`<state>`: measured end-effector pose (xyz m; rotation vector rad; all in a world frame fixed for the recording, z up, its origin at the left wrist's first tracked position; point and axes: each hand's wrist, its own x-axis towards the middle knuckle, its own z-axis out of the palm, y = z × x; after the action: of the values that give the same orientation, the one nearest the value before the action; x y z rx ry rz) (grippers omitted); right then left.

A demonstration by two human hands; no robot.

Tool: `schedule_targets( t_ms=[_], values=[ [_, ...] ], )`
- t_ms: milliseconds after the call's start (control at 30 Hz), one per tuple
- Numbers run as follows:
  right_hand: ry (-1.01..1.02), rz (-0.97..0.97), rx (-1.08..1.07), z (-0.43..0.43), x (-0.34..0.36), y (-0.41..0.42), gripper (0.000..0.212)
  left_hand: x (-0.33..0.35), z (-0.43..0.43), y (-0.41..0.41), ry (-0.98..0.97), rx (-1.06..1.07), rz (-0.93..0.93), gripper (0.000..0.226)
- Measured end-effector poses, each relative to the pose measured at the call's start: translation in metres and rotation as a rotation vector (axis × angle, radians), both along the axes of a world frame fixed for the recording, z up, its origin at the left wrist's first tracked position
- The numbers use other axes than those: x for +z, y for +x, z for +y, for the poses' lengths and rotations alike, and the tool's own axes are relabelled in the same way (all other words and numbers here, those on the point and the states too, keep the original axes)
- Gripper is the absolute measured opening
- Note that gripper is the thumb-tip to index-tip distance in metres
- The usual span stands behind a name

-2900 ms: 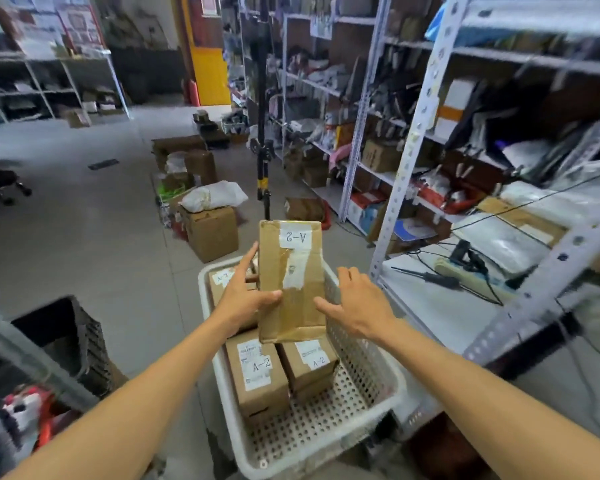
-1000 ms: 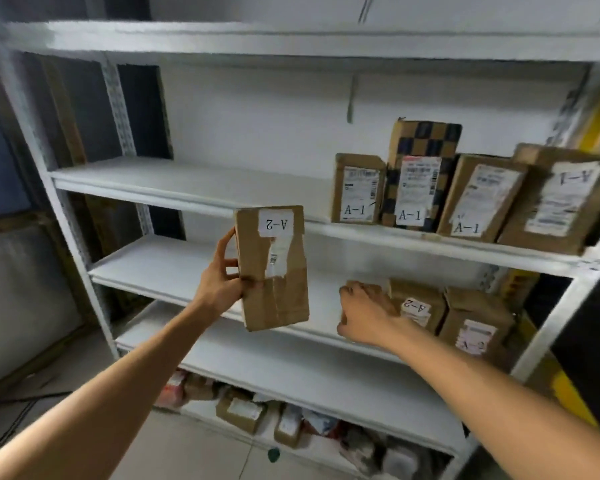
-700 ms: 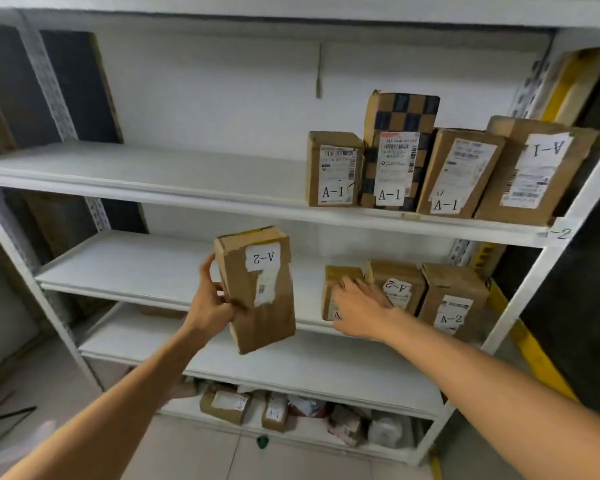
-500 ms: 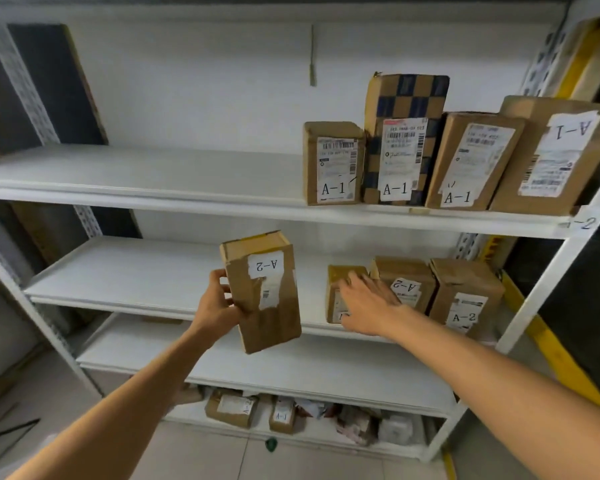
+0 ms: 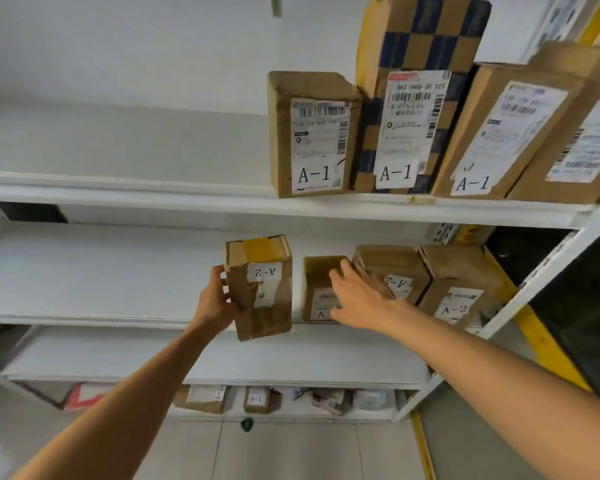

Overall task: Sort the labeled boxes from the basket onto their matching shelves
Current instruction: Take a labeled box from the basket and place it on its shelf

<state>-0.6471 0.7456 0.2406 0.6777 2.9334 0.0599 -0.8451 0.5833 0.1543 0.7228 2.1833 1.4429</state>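
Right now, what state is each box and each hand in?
Held A-2 box: off the shelf, slightly tilted, label upside down.
Left hand: grips that box's side.
Right hand: fingers straight, on the middle-shelf boxes.
Middle-shelf boxes: three standing side by side.
A-1 boxes: standing on the upper shelf, right ones leaning.

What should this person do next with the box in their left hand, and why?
Probably slide the held A-2 box onto the middle shelf, beside the shelved A-2 boxes: the left hand holds it at that shelf's edge, and its label matches theirs.
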Motion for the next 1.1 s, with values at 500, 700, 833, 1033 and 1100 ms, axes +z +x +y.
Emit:
schedule_targets(
  t_ms=[500, 700, 833, 1033, 1100],
  values=[
    [-0.079, 0.055, -0.101, 0.015, -0.022, -0.026, 0.050, -0.050, 0.073, -0.043, -0.067, -0.139, 0.048, 0.079],
    [-0.123, 0.080, -0.040, 0.005, -0.022, -0.056, 0.053, -0.055, 0.065, -0.053, -0.159, -0.242, -0.015, 0.104],
    [-0.188, 0.059, 0.075, -0.011, -0.020, -0.094, 0.051, -0.046, 0.033, -0.067, -0.285, -0.242, 0.122, 0.080],
    [-0.163, -0.049, 0.345, -0.052, -0.013, -0.154, 0.035, -0.024, -0.064, -0.092, -0.439, -0.099, 0.312, 0.057],
    [-0.133, -0.065, 0.453, -0.071, -0.013, -0.173, 0.037, -0.014, -0.099, -0.089, -0.477, -0.022, 0.345, 0.055]
  ],
)
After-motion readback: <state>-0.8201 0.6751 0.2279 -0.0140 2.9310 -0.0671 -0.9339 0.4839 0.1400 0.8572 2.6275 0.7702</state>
